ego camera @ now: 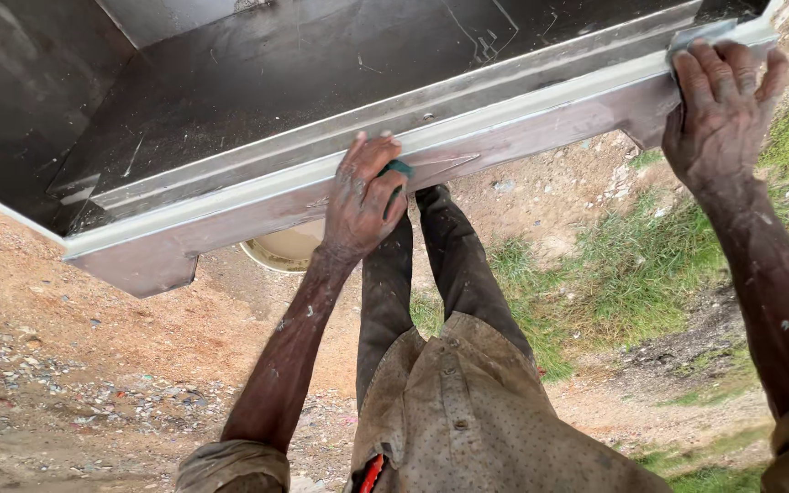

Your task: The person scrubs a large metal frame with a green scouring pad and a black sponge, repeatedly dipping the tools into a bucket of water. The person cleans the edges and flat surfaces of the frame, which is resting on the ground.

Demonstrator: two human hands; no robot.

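The left hand [364,203] presses a small green pad [400,170], half hidden under its curled fingers [369,151], against the pale edge of the metal cabinet [321,110], while the right hand [719,110] clamps its spread fingers [710,68] over the cabinet's far corner.

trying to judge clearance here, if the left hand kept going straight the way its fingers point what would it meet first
The left hand already has its fingers over the pale edge strip of the metal body. Going straight on, it would likely slide onto the dark metal sheet just beyond, though depth is unclear.
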